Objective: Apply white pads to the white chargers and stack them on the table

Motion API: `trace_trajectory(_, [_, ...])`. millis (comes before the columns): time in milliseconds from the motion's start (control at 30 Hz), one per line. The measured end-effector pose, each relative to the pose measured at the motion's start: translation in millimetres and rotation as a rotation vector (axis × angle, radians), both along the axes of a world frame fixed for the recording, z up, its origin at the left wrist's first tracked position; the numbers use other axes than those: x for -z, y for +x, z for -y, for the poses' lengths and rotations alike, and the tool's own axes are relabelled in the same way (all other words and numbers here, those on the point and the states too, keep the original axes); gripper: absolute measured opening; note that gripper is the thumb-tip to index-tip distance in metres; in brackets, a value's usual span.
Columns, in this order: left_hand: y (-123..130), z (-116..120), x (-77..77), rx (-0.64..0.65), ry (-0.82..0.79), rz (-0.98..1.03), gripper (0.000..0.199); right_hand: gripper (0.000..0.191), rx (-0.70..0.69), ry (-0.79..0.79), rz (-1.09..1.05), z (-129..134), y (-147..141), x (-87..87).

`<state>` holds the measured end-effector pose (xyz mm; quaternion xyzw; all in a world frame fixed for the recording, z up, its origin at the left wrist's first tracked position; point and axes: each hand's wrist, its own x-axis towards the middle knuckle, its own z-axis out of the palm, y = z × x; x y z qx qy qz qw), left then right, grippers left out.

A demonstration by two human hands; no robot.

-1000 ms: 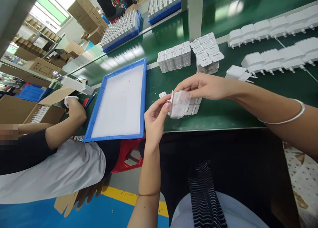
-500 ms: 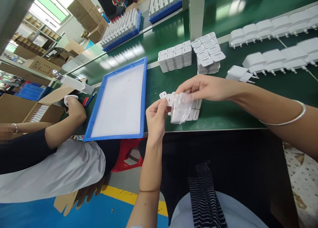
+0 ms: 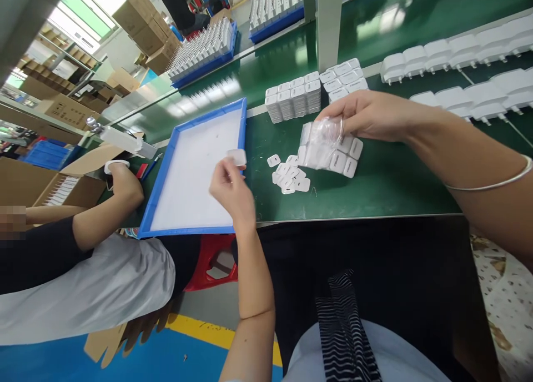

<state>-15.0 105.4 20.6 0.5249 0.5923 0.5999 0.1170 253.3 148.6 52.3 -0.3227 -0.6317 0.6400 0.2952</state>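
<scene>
My left hand (image 3: 233,196) pinches a small white piece (image 3: 237,157) over the right part of a blue-rimmed tray (image 3: 242,126) with a white floor. My right hand (image 3: 358,118) grips clear plastic film (image 3: 327,131) around a block of white rounded tiles (image 3: 343,162). Between the hands, a loose pile of small white pieces (image 3: 287,174) lies on the green table (image 3: 391,196). Behind them stand a neat block of stacked white tiles (image 3: 291,101) and a second stack (image 3: 341,75), partly hidden by my right hand.
Two rows of white plug housings (image 3: 445,57) line the right side. Blue trays of white parts (image 3: 204,51) stand at the back. A grey post (image 3: 328,26) rises behind the stacks. At left, another person's arm (image 3: 112,199) is near an open carton (image 3: 79,190).
My left hand has moved left over the tray with a white piece. My right hand and the wrapped block have shifted right and back, uncovering the loose pile.
</scene>
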Motion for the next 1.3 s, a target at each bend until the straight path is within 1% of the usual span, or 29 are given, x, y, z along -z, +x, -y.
trace_trajectory(33, [0.1, 2.4, 2.9, -0.002, -0.005, -0.186, 0.027, 0.011, 0.012, 0.000, -0.010, 0.4, 1.4, -2.1])
trace_trajectory(67, [1.8, 5.3, 6.6, 0.026, -0.032, -0.366, 0.026, 0.010, 0.012, -0.003, -0.017, 1.1, 1.5, -3.6])
trace_trajectory(133, [8.7, 11.8, 15.3, 0.126, -0.123, -0.637, 0.024, 0.009, 0.000, -0.016, -0.023, 2.7, -0.8, -4.3])
trace_trajectory(200, [17.3, 18.9, 21.6, 0.245, -0.235, -0.778, 0.024, 0.009, -0.008, -0.029, -0.018, 4.4, -4.2, -3.3])
trace_trajectory(233, [21.0, 22.7, 22.8, 0.289, -0.275, -0.798, 0.027, 0.010, -0.010, -0.032, -0.012, 5.0, -5.6, -2.5])
trace_trajectory(267, [24.1, 26.6, 22.4, 0.309, -0.286, -0.780, 0.032, 0.011, -0.012, -0.035, -0.005, 5.6, -6.8, -1.8])
trace_trajectory(333, [28.7, 34.2, 17.5, 0.303, -0.216, -0.638, 0.041, 0.015, -0.017, -0.040, 0.005, 6.6, -8.2, -0.7])
trace_trajectory(400, [32.2, 40.7, 9.6, 0.306, -0.106, -0.422, 0.041, 0.020, -0.024, -0.028, 0.003, 7.6, -9.3, 0.0])
trace_trajectory(467, [35.3, 44.9, 2.5, 0.395, -0.078, -0.217, 0.036, 0.022, -0.037, 0.008, -0.010, 8.9, -10.6, 0.1])
trace_trajectory(567, [38.0, 46.3, -3.0, 0.582, -0.208, 0.079, 0.031, 0.021, -0.056, 0.084, -0.006, 11.3, -12.7, -0.4])
trace_trajectory(600, [37.9, 45.9, -3.7, 0.624, -0.258, 0.171, 0.030, 0.021, -0.066, 0.109, 0.001, 12.2, -13.4, -0.5])
trace_trajectory(667, [36.1, 44.9, -4.6, 0.663, -0.327, 0.300, 0.031, 0.022, -0.082, 0.146, 0.017, 14.0, -14.4, -0.6])
trace_trajectory(767, [32.3, 43.8, -5.6, 0.662, -0.355, 0.325, 0.032, 0.023, -0.113, 0.161, 0.016, 15.8, -15.2, 0.0])
trace_trajectory(867, [31.2, 42.4, -3.9, 0.704, -0.350, 0.320, 0.031, 0.023, -0.160, 0.142, 0.012, 15.9, -14.8, -0.2])
trace_trajectory(1000, [33.9, 38.6, 2.4, 0.775, -0.371, 0.482, 0.038, 0.022, -0.202, 0.097, -0.014, 13.4, -12.5, -1.2])
trace_trajectory(1067, [34.9, 36.3, 4.1, 0.774, -0.381, 0.534, 0.040, 0.022, -0.224, 0.062, -0.043, 11.8, -11.3, -0.6])
trace_trajectory(1133, [35.2, 34.0, 3.4, 0.702, -0.346, 0.504, 0.042, 0.020, -0.236, 0.028, -0.081, 10.4, -10.4, 0.5])
trace_trajectory(1233, [35.6, 32.1, -1.7, 0.529, -0.252, 0.370, 0.042, 0.018, -0.234, -0.014, -0.111, 8.4, -7.7, 0.9])
trace_trajectory(1300, [36.8, 33.1, -6.4, 0.462, -0.202, 0.300, 0.041, 0.020, -0.214, -0.033, -0.097, 6.6, -3.7, -0.7])
